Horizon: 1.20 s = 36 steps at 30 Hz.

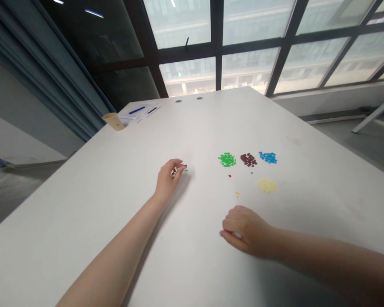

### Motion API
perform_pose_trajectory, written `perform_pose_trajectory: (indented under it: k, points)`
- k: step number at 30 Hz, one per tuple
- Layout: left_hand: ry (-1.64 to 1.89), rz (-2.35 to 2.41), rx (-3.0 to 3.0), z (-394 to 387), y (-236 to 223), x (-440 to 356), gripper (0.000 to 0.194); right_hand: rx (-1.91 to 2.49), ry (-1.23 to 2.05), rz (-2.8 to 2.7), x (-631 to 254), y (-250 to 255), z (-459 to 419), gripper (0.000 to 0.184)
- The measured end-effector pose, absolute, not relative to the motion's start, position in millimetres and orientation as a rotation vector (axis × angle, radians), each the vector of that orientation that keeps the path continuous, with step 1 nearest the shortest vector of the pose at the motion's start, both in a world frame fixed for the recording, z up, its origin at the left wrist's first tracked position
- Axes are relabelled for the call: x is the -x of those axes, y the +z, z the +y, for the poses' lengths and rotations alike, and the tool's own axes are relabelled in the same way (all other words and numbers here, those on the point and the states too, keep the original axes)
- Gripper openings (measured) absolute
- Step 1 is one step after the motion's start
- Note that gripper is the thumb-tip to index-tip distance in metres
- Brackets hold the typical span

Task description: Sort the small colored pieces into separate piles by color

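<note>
My left hand [168, 180] rests on the white table [201, 128] with thumb and forefinger closed around a small assembly of tiny brown pieces [173, 172]. A dark reddish bit and a green bit [186, 170] show just past the fingertips; the hand hides most of the rest. Nearer to me, my right hand [245, 230] is curled with thumb and fingertips together, and whatever it may hold is hidden. Beyond it lie a few tiny orange-yellow pieces [237, 194] and a heap of pale yellow pieces [267, 185].
Farther back lie heaps of green pieces [227, 159], brown pieces [248, 160] and blue pieces [268, 157]. One red piece [229, 175] and a tiny dark piece [251, 173] lie apart. At the far left edge stand a beige cup [113, 121] and papers [132, 116] with a blue pen [137, 110].
</note>
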State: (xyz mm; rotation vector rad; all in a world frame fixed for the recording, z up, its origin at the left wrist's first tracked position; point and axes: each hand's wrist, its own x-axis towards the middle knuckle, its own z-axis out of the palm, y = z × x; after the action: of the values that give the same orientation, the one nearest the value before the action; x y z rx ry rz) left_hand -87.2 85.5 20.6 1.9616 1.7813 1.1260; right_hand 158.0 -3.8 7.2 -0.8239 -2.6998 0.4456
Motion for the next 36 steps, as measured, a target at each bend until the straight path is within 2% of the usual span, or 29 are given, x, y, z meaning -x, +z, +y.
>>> perform_pose_trajectory:
  k: [10, 21, 28, 36]
  points:
    - [0.847, 1.178, -2.239, 46.9, 30.8, 53.1, 0.016, 0.838, 0.430, -2.703, -158.2, 7.8, -4.8, 0.023]
    - [0.797, 1.025, -2.335, 42.1, 30.2, 49.0, 0.019, 0.829, 0.424, -2.655, -159.4, 11.3, -4.2, 0.024]
    - [0.758, 0.975, -2.343, 36.9, 27.0, 45.4, 0.019, 0.896, 0.167, -2.343, -168.6, 18.9, 7.3, 0.015]
    - [0.676, 0.785, -2.602, 32.8, 11.8, 44.3, 0.020, 0.858, 0.081, -2.379, -170.9, 24.4, 11.1, 0.014]
